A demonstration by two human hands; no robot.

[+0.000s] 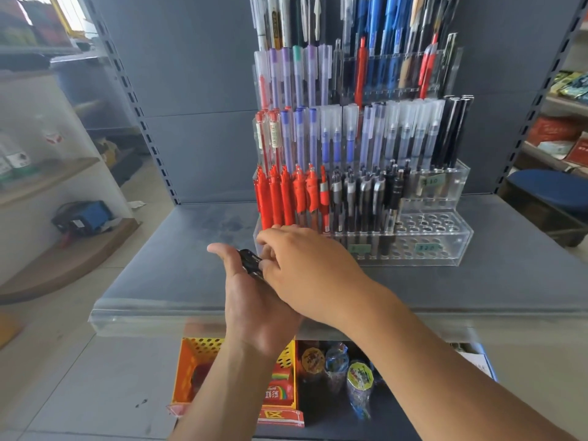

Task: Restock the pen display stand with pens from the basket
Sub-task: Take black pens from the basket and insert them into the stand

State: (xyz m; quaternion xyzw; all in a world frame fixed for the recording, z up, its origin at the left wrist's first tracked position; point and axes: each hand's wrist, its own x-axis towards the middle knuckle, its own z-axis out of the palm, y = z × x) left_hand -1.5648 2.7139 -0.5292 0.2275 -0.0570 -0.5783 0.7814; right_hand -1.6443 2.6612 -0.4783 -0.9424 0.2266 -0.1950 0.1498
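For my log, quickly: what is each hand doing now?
Left hand: holds black pens.
Right hand: fingers touch those pens; grip cannot be told.

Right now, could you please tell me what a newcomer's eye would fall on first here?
The clear tiered pen stand on the grey shelf draws the eye, above all its row of red pens at lower left. In front of it, the left grip holds black pens while the right grip touches them.
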